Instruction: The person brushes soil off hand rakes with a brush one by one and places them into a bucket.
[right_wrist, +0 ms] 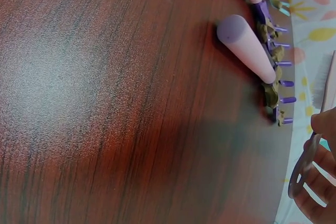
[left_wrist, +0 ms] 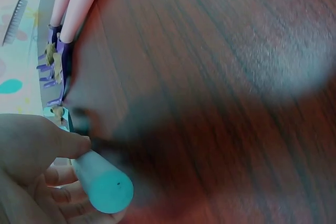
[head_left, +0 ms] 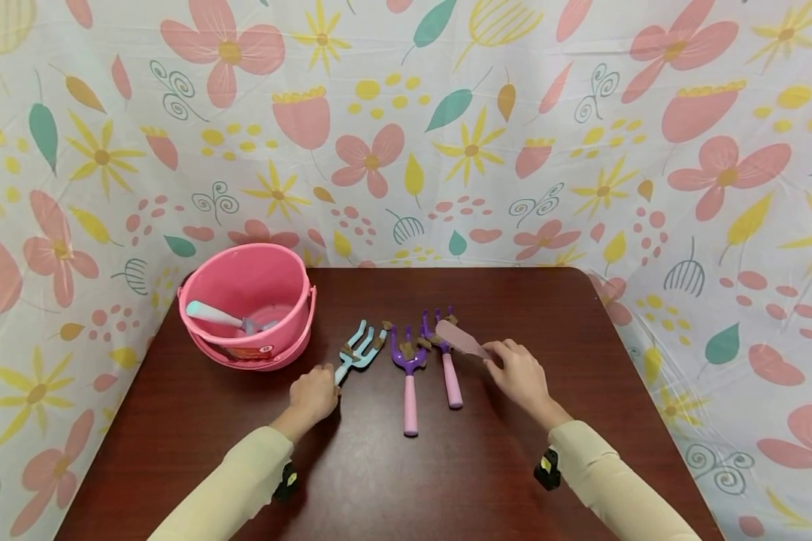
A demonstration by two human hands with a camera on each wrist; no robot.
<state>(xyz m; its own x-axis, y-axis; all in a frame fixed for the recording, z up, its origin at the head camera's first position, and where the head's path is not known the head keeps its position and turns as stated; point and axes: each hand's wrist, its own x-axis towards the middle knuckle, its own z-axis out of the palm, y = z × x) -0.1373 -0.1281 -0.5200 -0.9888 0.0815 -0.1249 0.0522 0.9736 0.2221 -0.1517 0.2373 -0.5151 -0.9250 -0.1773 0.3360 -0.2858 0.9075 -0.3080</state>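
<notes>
In the head view my left hand [head_left: 314, 396] grips a light-blue garden hand fork [head_left: 359, 355] by its handle, tines pointing away. Its white handle with a teal end [left_wrist: 111, 191] sticks out of the fingers in the left wrist view. My right hand [head_left: 519, 374] holds a pink brush [head_left: 459, 337], bristles seen in both wrist views, over the farther of two purple hand forks. That fork has a pink handle [head_left: 451, 382]; the nearer one [head_left: 410, 406] lies beside it. Brown clumps [head_left: 409, 355] sit on the tines of all three forks.
A pink bucket [head_left: 291, 338] stands at the table's back left, its handle hanging down in front. Inside leans a tool with a white and teal handle [head_left: 215, 314]. The dark wooden table [head_left: 406, 488] meets a flower-patterned cloth [head_left: 406, 150] behind and at the sides.
</notes>
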